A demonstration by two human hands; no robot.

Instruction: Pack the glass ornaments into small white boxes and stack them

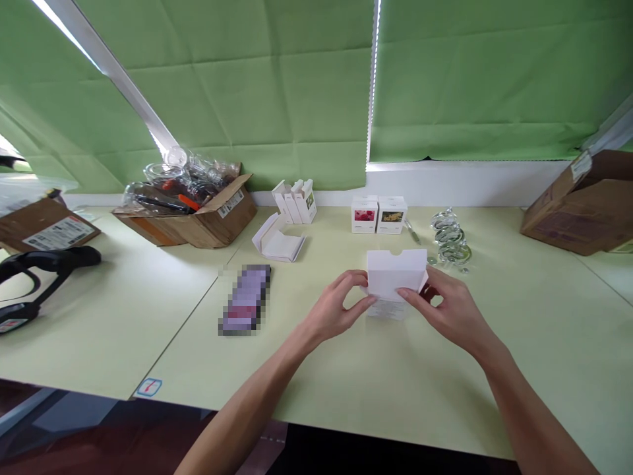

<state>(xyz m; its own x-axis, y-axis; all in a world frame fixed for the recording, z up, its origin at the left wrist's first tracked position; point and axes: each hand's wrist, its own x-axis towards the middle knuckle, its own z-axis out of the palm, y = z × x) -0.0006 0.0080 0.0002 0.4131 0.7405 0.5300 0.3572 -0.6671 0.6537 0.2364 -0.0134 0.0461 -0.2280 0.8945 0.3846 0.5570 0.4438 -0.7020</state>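
Between my hands, just above the table, is a small white cardboard box [397, 276] with its top flap raised and a notch in the flap's upper edge. My left hand [339, 307] pinches the box's left side near the flap fold, thumb at the front. On the other side, my right hand [448, 307] grips the right edge, its thumb pressed on the front face. Fine print shows faintly on the lower front. Behind it stand two closed white boxes, one with a red picture [364, 216] and one with a yellow picture [392, 216].
Flattened white cartons [297, 203] and an opened white carton [279, 241] lie at back left. A phone [246, 300] rests left of my hands. Clear glass-like pieces [451, 239] and a pen-like tube [411, 231] are back right. Cardboard boxes [217, 221] flank the table.
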